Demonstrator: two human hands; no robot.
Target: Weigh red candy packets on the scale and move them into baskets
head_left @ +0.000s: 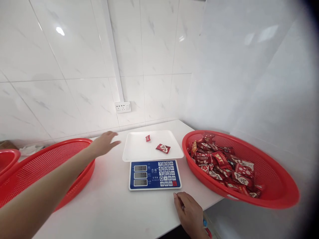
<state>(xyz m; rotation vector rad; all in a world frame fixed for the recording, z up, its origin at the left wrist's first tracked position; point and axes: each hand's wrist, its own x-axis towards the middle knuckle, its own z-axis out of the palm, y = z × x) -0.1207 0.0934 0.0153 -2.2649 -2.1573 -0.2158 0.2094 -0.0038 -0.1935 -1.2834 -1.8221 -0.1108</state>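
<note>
While the left hand (106, 143) hangs spread beside the scale (154, 190), the right hand (189, 212) is curled in front of it

As the left forearm (62, 172) stretches diagonally across the left red basket (74, 146), its hand points toward the white pan (139, 152), fingers extended and thumb parted from them. It is apart from the pan, near its left edge.

The right hand is near the front edge of the white surface (109, 199), just below the keypad's right corner, back upward and fingers bent inward. Whether it pinches anything, I cannot tell.

Two wrapped pieces lie apart on the pan: a small red packet (148, 138) toward the back and a larger dark red packet (163, 148) right of the middle. To the right, many red packets (221, 162) are heaped in the right red basket (276, 186), which juts past the surface's edge.
</note>
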